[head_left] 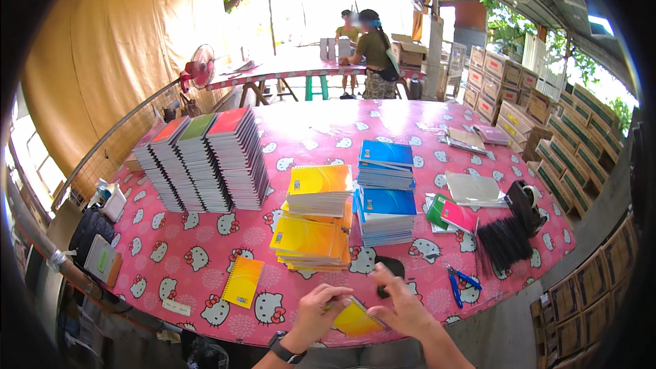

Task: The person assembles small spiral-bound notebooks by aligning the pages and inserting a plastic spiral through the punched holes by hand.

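A small yellow spiral notebook (357, 321) lies tilted at the table's near edge, its dark coil running along the right side. My left hand (318, 314), with a black watch on the wrist, pinches the notebook's top left corner. My right hand (403, 304) is open beside the coil, fingers apart and thumb close to the edge; whether the thumb touches it I cannot tell. Behind that hand sits a dark object (391, 270), partly hidden. Another yellow spiral notebook (243, 281) lies flat to the left. Stacked yellow notebooks (307, 234) and blue notebooks (387, 203) stand just beyond my hands.
Blue-handled pliers (459, 285) and a heap of black binding coils (504, 242) lie right, near a black tape dispenser (525, 205). Tall notebook stacks (232, 157) stand far left on the pink table (205, 239). Two people (374, 51) work behind; cartons (502, 72) line the right.
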`<state>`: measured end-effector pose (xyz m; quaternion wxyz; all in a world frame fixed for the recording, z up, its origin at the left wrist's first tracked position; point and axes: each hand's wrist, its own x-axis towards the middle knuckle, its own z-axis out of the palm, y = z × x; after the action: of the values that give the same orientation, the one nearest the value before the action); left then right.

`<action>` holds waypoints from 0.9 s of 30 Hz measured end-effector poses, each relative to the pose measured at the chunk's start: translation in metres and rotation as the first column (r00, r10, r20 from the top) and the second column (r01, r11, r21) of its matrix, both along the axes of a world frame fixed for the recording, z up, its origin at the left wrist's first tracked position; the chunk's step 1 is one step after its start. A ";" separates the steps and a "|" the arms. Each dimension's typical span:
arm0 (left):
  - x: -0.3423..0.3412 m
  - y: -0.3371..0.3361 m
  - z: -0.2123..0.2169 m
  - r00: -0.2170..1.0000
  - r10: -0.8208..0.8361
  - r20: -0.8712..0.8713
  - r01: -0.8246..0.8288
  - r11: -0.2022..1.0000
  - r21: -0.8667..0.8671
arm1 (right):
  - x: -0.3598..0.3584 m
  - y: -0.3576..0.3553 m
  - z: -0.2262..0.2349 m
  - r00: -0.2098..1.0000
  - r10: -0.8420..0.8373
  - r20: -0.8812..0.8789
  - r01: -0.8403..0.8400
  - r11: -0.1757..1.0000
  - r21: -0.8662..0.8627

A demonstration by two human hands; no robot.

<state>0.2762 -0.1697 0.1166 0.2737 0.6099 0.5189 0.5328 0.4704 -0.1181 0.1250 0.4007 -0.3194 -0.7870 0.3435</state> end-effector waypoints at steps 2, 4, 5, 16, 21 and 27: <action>-0.030 -0.002 0.000 0.996 0.085 -0.007 -0.085 0.996 0.022 | 0.022 0.013 -0.009 0.994 -0.087 0.064 0.090 0.995 -0.045; -0.065 -0.012 0.009 0.981 0.195 0.026 -0.194 0.981 -0.018 | 0.043 0.025 -0.018 0.986 -0.160 0.036 0.162 0.986 -0.049; -0.085 -0.018 0.021 0.962 0.266 0.061 -0.263 0.963 -0.063 | 0.054 0.029 -0.026 0.975 -0.196 0.108 0.202 0.978 -0.047; -0.211 0.011 0.005 0.782 0.027 -0.623 -0.186 0.964 -0.192 | 0.113 0.021 -0.114 0.867 -0.450 0.215 0.431 0.893 0.132; -0.165 0.008 -0.083 0.479 0.391 -0.786 -0.563 0.824 0.067 | 0.106 0.023 -0.115 0.858 -0.482 0.177 0.469 0.876 0.113; -0.153 0.008 -0.108 0.403 0.165 -0.900 -0.620 0.773 -0.136 | 0.101 0.022 -0.110 0.848 -0.500 0.176 0.491 0.866 0.095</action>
<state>0.1231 -0.1621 0.0087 -0.0212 0.5610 0.8240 0.0765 0.5715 -0.0962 0.0149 0.4038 -0.5342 -0.7212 0.1774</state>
